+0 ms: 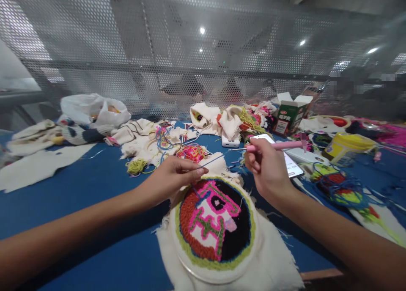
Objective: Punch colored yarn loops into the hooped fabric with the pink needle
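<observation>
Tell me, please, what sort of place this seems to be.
Probably a craft workroom: there is hooped needlework in front of the person, tangled yarn on a blue table, and a perforated panel behind it.

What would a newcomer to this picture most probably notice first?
Probably the hoop, low in the centre, with its bright pink, black and rust-red yarn pattern. Above it, the left hand holds a blue thread and the right hand a pink tool. A yellow tub sits farther back, at the right.

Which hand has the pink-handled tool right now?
The right hand holds the pink-handled tool; the left hand instead pinches a strand of blue yarn between its fingers.
</observation>
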A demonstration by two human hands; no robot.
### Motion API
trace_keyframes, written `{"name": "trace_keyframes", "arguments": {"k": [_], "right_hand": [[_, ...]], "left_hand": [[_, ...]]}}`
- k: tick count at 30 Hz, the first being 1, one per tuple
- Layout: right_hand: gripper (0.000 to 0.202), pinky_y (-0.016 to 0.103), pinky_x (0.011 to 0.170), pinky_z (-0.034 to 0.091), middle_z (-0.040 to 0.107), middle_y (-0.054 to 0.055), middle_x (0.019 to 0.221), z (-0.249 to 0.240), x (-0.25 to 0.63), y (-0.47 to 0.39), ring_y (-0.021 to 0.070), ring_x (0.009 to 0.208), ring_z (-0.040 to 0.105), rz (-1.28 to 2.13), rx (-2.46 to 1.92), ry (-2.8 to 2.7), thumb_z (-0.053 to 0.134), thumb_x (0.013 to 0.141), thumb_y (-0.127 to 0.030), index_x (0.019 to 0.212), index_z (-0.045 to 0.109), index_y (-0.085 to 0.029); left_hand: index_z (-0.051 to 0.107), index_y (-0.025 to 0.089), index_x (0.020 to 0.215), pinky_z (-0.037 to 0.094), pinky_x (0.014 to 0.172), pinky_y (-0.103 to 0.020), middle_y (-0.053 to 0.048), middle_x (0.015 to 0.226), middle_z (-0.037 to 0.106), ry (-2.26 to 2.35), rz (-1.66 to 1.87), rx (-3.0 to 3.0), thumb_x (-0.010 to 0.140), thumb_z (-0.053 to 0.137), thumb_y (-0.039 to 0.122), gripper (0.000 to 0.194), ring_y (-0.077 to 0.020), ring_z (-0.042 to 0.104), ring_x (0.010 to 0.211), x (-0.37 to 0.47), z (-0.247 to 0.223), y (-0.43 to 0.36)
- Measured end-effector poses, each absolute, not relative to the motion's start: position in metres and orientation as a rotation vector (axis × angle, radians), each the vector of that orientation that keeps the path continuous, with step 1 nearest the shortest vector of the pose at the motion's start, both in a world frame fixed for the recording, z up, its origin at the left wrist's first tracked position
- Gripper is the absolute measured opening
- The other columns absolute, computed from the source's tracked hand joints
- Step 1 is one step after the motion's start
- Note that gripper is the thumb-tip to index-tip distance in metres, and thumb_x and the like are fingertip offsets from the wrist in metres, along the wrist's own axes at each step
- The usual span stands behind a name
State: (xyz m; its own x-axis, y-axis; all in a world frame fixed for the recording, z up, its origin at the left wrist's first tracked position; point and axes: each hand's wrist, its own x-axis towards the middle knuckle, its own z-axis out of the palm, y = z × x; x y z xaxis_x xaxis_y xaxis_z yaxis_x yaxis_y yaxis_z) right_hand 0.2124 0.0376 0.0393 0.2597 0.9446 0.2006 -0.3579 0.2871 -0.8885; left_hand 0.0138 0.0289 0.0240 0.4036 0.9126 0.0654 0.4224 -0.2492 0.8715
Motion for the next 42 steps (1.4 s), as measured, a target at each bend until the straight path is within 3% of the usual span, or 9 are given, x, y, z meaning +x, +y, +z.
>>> {"name": "trace_keyframes", "arguments": {"k": [5, 10, 16, 21, 26, 30, 35, 39, 42], "right_hand": [[0.021, 0.017, 0.031, 0.016, 0.038, -0.006, 0.034, 0.041, 0.218, 0.047, 0.0026, 0.030, 0.024, 0.988, -0.845, -0.846, 0.056, 0.066, -0.021, 0.047, 0.049, -0.015], [0.021, 0.017, 0.031, 0.015, 0.040, -0.006, 0.036, 0.038, 0.214, 0.045, 0.0030, 0.031, 0.026, 1.017, -0.884, -0.961, 0.058, 0.067, -0.023, 0.049, 0.049, -0.016], [0.024, 0.018, 0.034, 0.021, 0.042, -0.006, 0.042, 0.030, 0.207, 0.035, 0.0044, 0.036, 0.032, 1.005, -0.914, -1.319, 0.058, 0.070, -0.028, 0.052, 0.046, -0.017], [0.024, 0.020, 0.035, 0.023, 0.043, -0.005, 0.040, 0.024, 0.205, 0.035, 0.0049, 0.035, 0.033, 0.918, -1.005, -1.356, 0.054, 0.068, -0.025, 0.046, 0.046, -0.017], [0.025, 0.019, 0.035, 0.019, 0.039, -0.007, 0.038, 0.031, 0.205, 0.033, 0.0033, 0.032, 0.029, 1.006, -0.906, -1.348, 0.055, 0.070, -0.026, 0.048, 0.046, -0.017], [0.025, 0.018, 0.035, 0.018, 0.041, -0.007, 0.039, 0.030, 0.204, 0.030, 0.0033, 0.034, 0.031, 1.128, -0.878, -1.405, 0.055, 0.073, -0.023, 0.051, 0.044, -0.017], [0.025, 0.018, 0.035, 0.019, 0.041, -0.007, 0.038, 0.023, 0.199, 0.025, 0.0039, 0.034, 0.031, 1.217, -0.878, -1.479, 0.054, 0.075, -0.023, 0.053, 0.045, -0.017], [0.023, 0.016, 0.034, 0.023, 0.042, -0.006, 0.041, 0.019, 0.193, 0.017, 0.0039, 0.035, 0.033, 1.259, -1.018, -1.548, 0.052, 0.075, -0.022, 0.054, 0.044, -0.017], [0.021, 0.016, 0.031, 0.025, 0.043, -0.006, 0.043, 0.016, 0.190, 0.011, 0.0049, 0.034, 0.037, 1.331, -1.091, -1.624, 0.053, 0.076, -0.026, 0.058, 0.045, -0.018]], "left_hand": [[0.070, 0.012, 0.080, 0.042, 0.061, -0.025, -0.006, 0.075, 0.067, 1.210, 0.755, 1.745, 0.076, 0.057, 0.043, 0.034, -0.0164, 0.056, 0.070, 0.014, 0.019, 0.032], [0.057, 0.012, 0.112, 0.043, 0.078, -0.031, -0.011, 0.104, 0.064, 1.152, 0.795, 1.791, 0.075, 0.057, 0.046, 0.050, -0.0206, 0.058, 0.092, 0.015, 0.024, 0.032], [0.046, 0.017, 0.124, 0.041, 0.086, -0.030, -0.009, 0.119, 0.056, 0.889, 0.976, 2.271, 0.083, 0.048, 0.039, 0.047, -0.0195, 0.054, 0.103, 0.052, 0.076, 0.034], [0.065, 0.014, 0.101, 0.043, 0.076, -0.025, -0.006, 0.094, 0.067, 0.542, 0.607, 2.699, 0.079, 0.053, 0.019, 0.025, -0.0171, 0.059, 0.086, 0.111, 0.119, 0.046], [0.070, 0.008, 0.081, 0.047, 0.064, -0.026, -0.003, 0.065, 0.068, 0.569, 0.460, 2.521, 0.071, 0.056, 0.007, 0.017, -0.0150, 0.062, 0.066, 0.136, 0.129, 0.060], [0.069, 0.009, 0.074, 0.047, 0.064, -0.023, -0.002, 0.067, 0.069, 0.549, 0.549, 2.278, 0.072, 0.057, 0.012, 0.013, -0.0136, 0.063, 0.071, 0.143, 0.133, 0.062], [0.065, 0.002, 0.080, 0.040, 0.056, -0.019, -0.002, 0.077, 0.069, 0.727, 0.705, 2.045, 0.078, 0.039, 0.010, 0.027, -0.0124, 0.061, 0.079, 0.162, 0.142, 0.064], [0.064, 0.002, 0.063, 0.040, 0.055, -0.018, -0.002, 0.090, 0.067, 0.717, 0.699, 1.959, 0.082, 0.030, 0.016, 0.041, -0.0158, 0.059, 0.086, 0.181, 0.140, 0.078], [0.064, 0.002, 0.078, 0.044, 0.061, -0.020, -0.011, 0.100, 0.066, 0.711, 0.744, 1.961, 0.083, 0.036, 0.012, 0.030, -0.0142, 0.062, 0.083, 0.190, 0.131, 0.091]]}}
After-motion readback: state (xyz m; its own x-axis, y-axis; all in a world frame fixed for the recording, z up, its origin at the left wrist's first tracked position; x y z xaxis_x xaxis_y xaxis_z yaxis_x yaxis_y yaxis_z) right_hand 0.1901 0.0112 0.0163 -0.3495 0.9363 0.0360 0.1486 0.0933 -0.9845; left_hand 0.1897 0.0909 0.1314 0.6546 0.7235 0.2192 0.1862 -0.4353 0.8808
